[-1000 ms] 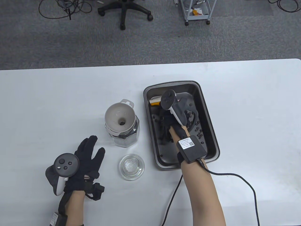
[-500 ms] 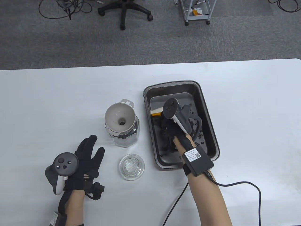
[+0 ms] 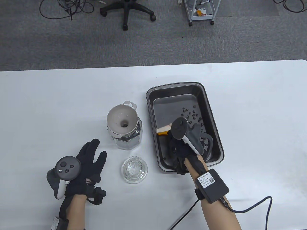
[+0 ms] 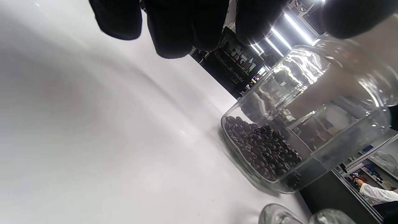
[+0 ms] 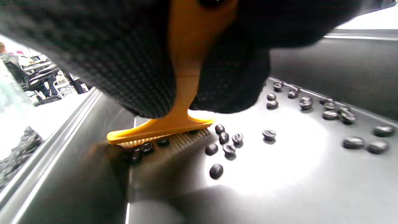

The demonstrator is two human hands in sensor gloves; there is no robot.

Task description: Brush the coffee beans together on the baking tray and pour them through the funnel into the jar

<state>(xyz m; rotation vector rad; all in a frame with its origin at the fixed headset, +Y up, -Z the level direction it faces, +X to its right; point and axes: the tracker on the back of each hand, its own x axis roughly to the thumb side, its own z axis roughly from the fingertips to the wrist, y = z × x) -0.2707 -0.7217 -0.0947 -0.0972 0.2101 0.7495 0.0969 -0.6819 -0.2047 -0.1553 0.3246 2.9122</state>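
Observation:
A dark baking tray (image 3: pixel 211 112) lies right of centre with scattered coffee beans (image 3: pixel 193 115) on its floor. My right hand (image 3: pixel 178 146) grips an orange brush (image 3: pixel 163 132) whose bristles rest on the tray floor near its left wall; in the right wrist view the brush (image 5: pixel 164 128) has beans (image 5: pixel 228 144) at its bristles. A white funnel (image 3: pixel 122 119) sits in the glass jar (image 3: pixel 127 139), which holds beans (image 4: pixel 264 149) at its bottom. My left hand (image 3: pixel 90 158) lies flat and open on the table, left of the jar, holding nothing.
The jar's glass lid (image 3: pixel 134 169) lies on the table in front of the jar. A black cable (image 3: pixel 254 206) trails from my right wrist across the table (image 3: pixel 251 107). Behind the table stand an office chair base (image 3: pixel 127 12) and a small cart (image 3: pixel 201 10).
My right hand has drawn the brush from the tray's far end toward the near end along the left wall, uncovering beans in the far right part. The left hand has stayed put.

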